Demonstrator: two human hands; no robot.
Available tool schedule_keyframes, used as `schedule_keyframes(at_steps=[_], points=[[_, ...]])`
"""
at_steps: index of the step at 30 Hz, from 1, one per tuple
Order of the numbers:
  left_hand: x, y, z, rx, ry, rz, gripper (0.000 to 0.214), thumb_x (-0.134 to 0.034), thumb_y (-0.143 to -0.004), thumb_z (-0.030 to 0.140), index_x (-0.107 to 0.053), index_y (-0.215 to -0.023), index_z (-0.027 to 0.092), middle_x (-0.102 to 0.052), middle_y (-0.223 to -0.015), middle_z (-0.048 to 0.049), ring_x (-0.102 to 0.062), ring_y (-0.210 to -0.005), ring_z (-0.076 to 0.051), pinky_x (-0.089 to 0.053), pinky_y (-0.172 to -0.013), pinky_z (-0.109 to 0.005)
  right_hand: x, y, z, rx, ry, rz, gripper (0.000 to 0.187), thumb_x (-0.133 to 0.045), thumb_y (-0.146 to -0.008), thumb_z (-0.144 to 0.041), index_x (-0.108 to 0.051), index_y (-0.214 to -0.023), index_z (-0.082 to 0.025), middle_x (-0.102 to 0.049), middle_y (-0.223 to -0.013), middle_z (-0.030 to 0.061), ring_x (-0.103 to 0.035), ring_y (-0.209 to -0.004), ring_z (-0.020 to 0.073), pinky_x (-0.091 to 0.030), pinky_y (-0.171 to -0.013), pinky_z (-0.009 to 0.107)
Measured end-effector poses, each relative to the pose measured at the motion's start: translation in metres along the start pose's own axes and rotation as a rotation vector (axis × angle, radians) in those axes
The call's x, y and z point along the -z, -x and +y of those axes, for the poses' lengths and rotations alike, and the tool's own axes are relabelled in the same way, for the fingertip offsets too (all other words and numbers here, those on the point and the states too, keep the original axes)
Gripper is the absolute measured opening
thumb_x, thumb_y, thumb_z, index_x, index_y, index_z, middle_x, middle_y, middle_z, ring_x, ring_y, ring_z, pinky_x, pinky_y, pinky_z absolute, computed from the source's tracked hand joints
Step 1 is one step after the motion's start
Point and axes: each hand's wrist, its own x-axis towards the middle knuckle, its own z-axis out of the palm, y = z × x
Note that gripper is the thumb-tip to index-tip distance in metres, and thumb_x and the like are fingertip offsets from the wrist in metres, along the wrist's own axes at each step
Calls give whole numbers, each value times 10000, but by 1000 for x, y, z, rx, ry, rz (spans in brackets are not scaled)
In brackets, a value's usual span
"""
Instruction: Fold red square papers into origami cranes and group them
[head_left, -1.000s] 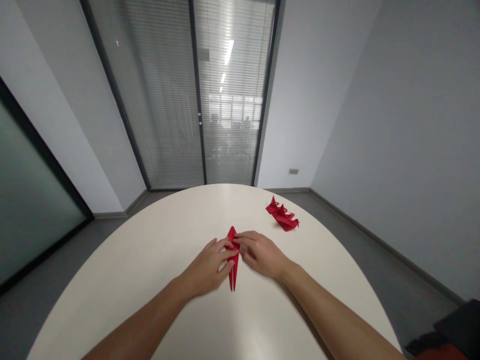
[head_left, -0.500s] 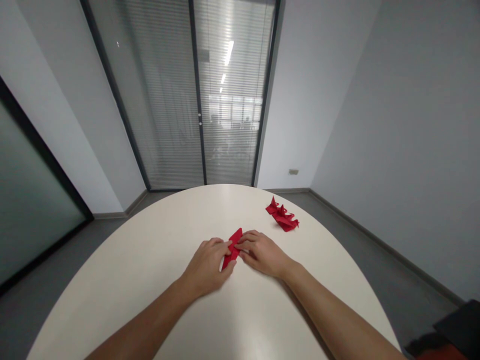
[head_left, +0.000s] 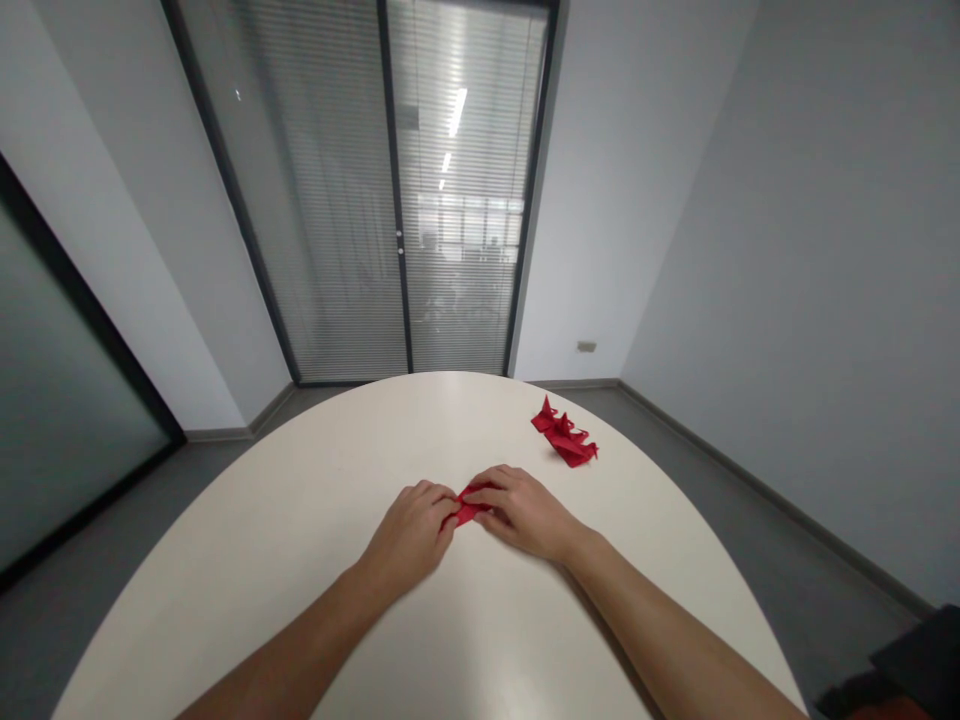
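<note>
A piece of folded red paper (head_left: 468,510) lies between my two hands, near the middle of the table. My left hand (head_left: 415,525) pinches its left end between thumb and fingers. From the other side my right hand (head_left: 517,508) grips the right end, its fingers bent over the top. Both ends of the paper are hidden under my fingers, so only a short middle strip shows. Beyond my right hand sits a small group of folded red paper figures (head_left: 566,438) with pointed tips, close together and apart from my hands.
The round white table (head_left: 300,560) spreads out beneath both arms, its curved edge ahead and to the sides. Past it stand a glass partition with blinds (head_left: 337,250) and pale walls. A dark object (head_left: 919,660) is at the lower right, beside the table.
The folded paper has turned from steeply slanted to nearly level, and more of it is covered by my fingers. My left hand has shifted slightly left. The paper figures have stayed in place.
</note>
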Motion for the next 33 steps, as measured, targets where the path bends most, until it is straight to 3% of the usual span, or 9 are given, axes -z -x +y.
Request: schedule_keyframes(at_steps=[4,9,14,23,27,33], points=[[-2,-1,-1,2,10,9,248,-545,-946,134,-713,-1100,232,-737,-1135,-41,-635,-1028,-233,-483,-909,-414,-2,0,1,32,-8,-21,220,-580,-965,-220,-725,-1130,-234,-719,-1186,60,-633,-1137,223,-461,-1015,393],[-1,-2,1,0,39,9,186,-560,-951,158,-715,-1030,227,-750,-1075,-36,-649,-996,-233,-484,-902,-412,-6,-2,1,38,-43,9,226,-538,-976,-189,-716,-1115,-208,-718,-1221,77,-619,-1206,212,-426,-1098,399],[0,-1,1,10,81,28,96,-624,-940,262,-701,-990,233,-748,-1054,-28,-649,-975,-236,-480,-890,-401,-6,-4,-1,43,-83,26,213,-520,-978,-170,-719,-1043,-210,-743,-1139,69,-638,-1154,210,-458,-1059,394],[-1,-2,1,34,53,30,149,-569,-940,163,-704,-947,226,-747,-1039,-39,-649,-975,-232,-484,-896,-399,-12,-1,2,-82,-97,40,179,-492,-1004,-221,-661,-1062,-206,-688,-1260,94,-565,-1263,240,-435,-1084,434],[-1,-2,1,46,42,14,148,-572,-926,143,-696,-927,224,-741,-977,-38,-644,-943,-234,-487,-864,-386,-12,0,3,-93,-139,81,123,-559,-964,-215,-628,-1065,-200,-702,-1148,96,-565,-1241,252,-437,-1064,442],[-1,-1,0,66,63,26,143,-583,-908,135,-688,-940,227,-744,-978,-30,-645,-938,-234,-491,-861,-390,-10,-1,3,-58,-127,94,219,-581,-950,-217,-607,-1167,-193,-677,-1092,97,-607,-1074,235,-467,-977,415]])
